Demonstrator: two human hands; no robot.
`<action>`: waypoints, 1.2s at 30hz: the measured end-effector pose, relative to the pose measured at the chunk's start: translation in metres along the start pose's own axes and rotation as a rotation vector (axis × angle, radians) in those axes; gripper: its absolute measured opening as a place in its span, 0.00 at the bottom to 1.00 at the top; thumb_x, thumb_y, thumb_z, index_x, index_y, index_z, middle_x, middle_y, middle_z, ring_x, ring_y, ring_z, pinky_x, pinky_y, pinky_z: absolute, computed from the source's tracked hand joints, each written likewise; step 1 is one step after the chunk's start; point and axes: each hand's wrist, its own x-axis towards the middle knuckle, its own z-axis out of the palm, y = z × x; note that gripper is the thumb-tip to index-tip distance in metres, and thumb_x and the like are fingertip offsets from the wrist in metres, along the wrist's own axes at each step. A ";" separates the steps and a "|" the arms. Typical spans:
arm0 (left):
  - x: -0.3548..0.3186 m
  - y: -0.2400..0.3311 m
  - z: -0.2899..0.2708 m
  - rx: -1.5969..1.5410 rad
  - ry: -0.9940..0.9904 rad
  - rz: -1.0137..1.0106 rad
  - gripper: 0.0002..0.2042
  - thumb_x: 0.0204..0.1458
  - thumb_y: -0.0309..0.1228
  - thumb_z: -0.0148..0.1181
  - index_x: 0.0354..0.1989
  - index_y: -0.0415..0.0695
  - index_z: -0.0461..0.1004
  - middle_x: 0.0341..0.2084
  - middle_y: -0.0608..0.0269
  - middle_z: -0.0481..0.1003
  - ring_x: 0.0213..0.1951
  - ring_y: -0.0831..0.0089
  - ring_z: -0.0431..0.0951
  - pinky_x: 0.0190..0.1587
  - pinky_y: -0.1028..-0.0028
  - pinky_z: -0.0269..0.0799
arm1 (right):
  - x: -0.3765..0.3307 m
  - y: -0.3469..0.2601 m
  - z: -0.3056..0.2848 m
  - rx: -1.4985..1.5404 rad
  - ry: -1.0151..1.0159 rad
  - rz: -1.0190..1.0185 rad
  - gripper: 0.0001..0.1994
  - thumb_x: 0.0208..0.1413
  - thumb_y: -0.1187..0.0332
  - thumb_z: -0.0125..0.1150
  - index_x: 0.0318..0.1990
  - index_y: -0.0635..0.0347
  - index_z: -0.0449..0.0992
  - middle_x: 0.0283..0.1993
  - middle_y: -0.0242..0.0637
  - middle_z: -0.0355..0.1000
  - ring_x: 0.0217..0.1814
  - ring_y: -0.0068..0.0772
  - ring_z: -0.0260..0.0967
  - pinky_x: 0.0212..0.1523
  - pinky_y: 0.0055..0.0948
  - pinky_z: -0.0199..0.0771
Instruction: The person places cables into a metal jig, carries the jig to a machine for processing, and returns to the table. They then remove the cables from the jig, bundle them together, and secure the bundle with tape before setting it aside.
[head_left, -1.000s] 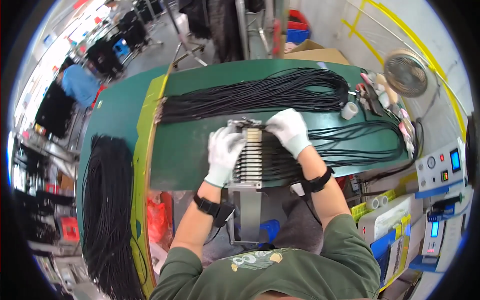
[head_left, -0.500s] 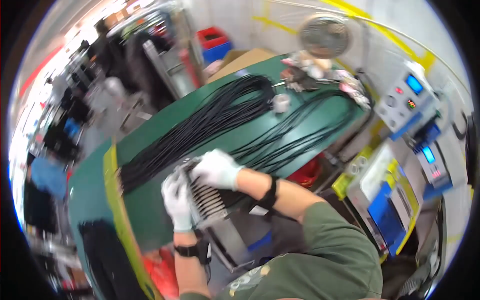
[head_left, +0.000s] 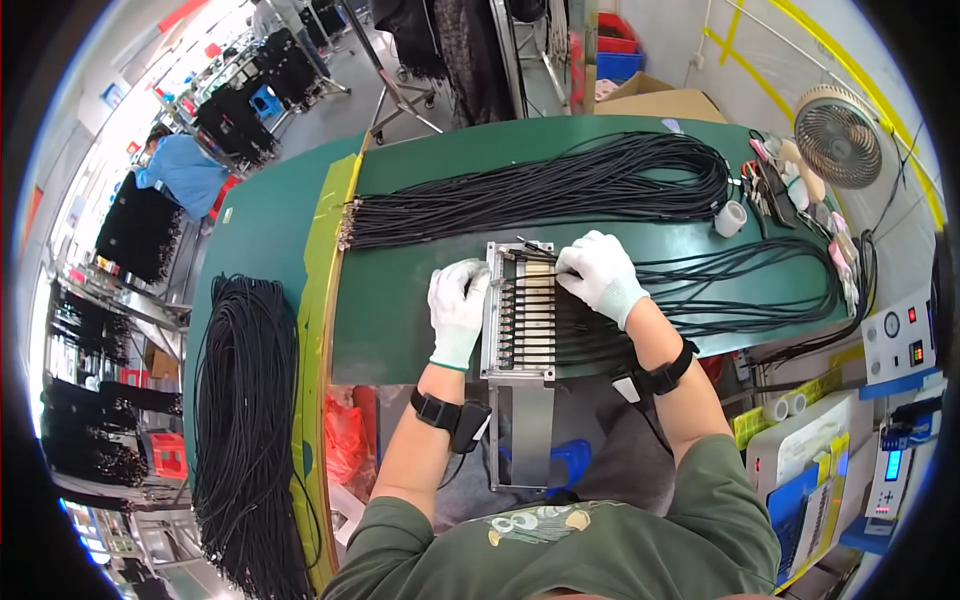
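A metal clamping fixture (head_left: 492, 340) lies in front of me at the table's near edge. Several black cables (head_left: 580, 345) sit side by side in its slots, their metal connector ends toward the left rail. My left hand (head_left: 458, 305), in a white glove, is bent at that rail, thumb and fingers closed together; what they pinch is hidden. On the far right side of the fixture, my gloved right hand (head_left: 600, 278) pinches a black cable near the topmost slots. The cables run off to the right beneath this hand.
A long bundle of black cables (head_left: 530, 195) lies across the green table (head_left: 400, 345); another bundle (head_left: 245, 420) hangs beyond the yellow-taped divider (head_left: 318, 270). At right are a white tape roll (head_left: 731, 218), a fan (head_left: 838, 138) and control boxes (head_left: 897, 340).
My view has swung, so the fixture now appears upright and nearer the middle. My right hand has gone from the fixture's top to its right side; the left stays at the left rail.
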 end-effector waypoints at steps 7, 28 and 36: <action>-0.002 -0.003 0.002 0.049 -0.035 0.004 0.09 0.55 0.36 0.60 0.36 0.45 0.82 0.36 0.59 0.81 0.43 0.59 0.77 0.56 0.59 0.66 | -0.003 0.003 -0.003 -0.114 -0.048 0.042 0.04 0.44 0.66 0.66 0.26 0.50 0.77 0.27 0.30 0.72 0.39 0.40 0.69 0.42 0.37 0.67; -0.011 0.032 0.017 0.384 -0.235 0.288 0.14 0.49 0.50 0.63 0.43 0.64 0.84 0.61 0.41 0.67 0.60 0.44 0.65 0.65 0.44 0.54 | 0.004 0.015 0.019 -0.223 -0.038 0.183 0.08 0.45 0.58 0.69 0.30 0.48 0.82 0.31 0.31 0.76 0.43 0.42 0.71 0.45 0.40 0.69; -0.007 0.026 0.017 0.322 -0.144 0.307 0.12 0.51 0.47 0.62 0.40 0.59 0.84 0.59 0.44 0.69 0.60 0.45 0.66 0.64 0.45 0.56 | 0.008 0.027 0.008 -0.164 0.284 0.253 0.06 0.43 0.61 0.70 0.27 0.49 0.83 0.31 0.27 0.76 0.41 0.38 0.71 0.43 0.38 0.70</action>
